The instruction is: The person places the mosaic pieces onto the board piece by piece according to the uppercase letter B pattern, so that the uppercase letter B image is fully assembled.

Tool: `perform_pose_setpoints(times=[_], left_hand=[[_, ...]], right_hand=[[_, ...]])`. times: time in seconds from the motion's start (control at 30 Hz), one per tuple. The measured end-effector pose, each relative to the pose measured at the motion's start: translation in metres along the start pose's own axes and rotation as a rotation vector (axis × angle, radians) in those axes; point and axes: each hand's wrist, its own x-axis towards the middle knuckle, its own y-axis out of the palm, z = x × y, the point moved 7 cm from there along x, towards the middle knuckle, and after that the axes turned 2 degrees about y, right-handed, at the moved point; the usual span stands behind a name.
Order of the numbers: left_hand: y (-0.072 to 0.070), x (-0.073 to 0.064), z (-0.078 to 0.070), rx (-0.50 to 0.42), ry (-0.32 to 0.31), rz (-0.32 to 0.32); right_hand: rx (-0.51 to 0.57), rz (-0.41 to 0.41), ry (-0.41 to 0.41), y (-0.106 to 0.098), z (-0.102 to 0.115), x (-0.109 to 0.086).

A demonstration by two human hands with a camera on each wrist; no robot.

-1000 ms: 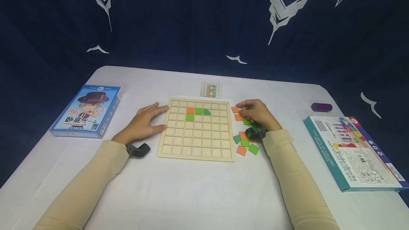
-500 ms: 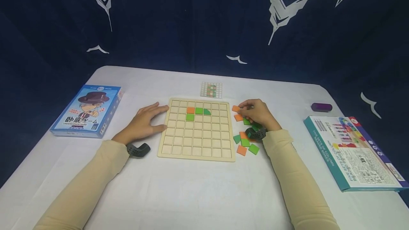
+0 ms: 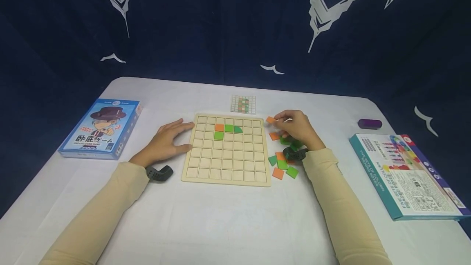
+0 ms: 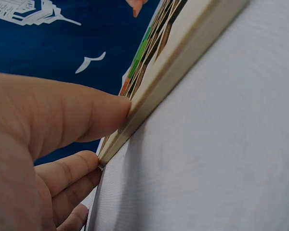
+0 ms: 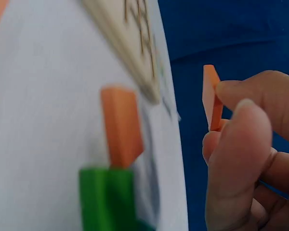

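Observation:
A wooden grid board (image 3: 225, 176) lies mid-table, with an orange square tile (image 3: 219, 127), two green square tiles (image 3: 229, 128) and a dark green quarter-round tile (image 3: 238, 129) set in its cells. My left hand (image 3: 165, 140) touches the board's left edge with thumb and fingertips, fingers fairly straight; the left wrist view shows the thumb (image 4: 101, 113) against the rim. Right of the board, my right hand (image 3: 296, 128) pinches an orange square tile (image 5: 211, 97), raised off the table in the right wrist view. Below that hand lie loose orange and green tiles (image 3: 281, 164), partly hidden by the wrist.
A small pattern card (image 3: 243, 104) lies behind the board. At left sits a blue game box (image 3: 101, 128); at right, a white and teal box (image 3: 408, 175) with a dark purple case (image 3: 370, 124) behind it. A dark curtain (image 3: 220, 28) hangs beyond the table.
My right hand has lifted slightly up and away from the tile pile, bringing the orange tile with it. My left hand stays at the board's edge.

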Motion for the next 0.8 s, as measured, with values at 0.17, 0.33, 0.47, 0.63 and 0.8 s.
perform_pose_setpoints(times=[0.17,0.33,0.47,0.63,0.8], left_hand=[[0.001,0.0,0.001,-0.004,-0.001,-0.001],[0.0,0.0,0.001,-0.004,-0.004,-0.002],[0.0,0.0,0.002,0.0,-0.001,-0.003],[0.0,0.0,0.002,-0.002,0.002,-0.004],[0.0,0.0,0.001,-0.005,0.01,-0.003]], right_hand=[[0.05,0.015,-0.043,0.003,0.015,-0.003],[0.128,0.026,-0.072,0.009,0.026,-0.005],[0.209,0.051,-0.069,0.016,0.031,-0.005],[0.317,0.103,-0.041,0.031,0.035,-0.005],[0.444,0.174,0.001,0.049,0.04,-0.009]])
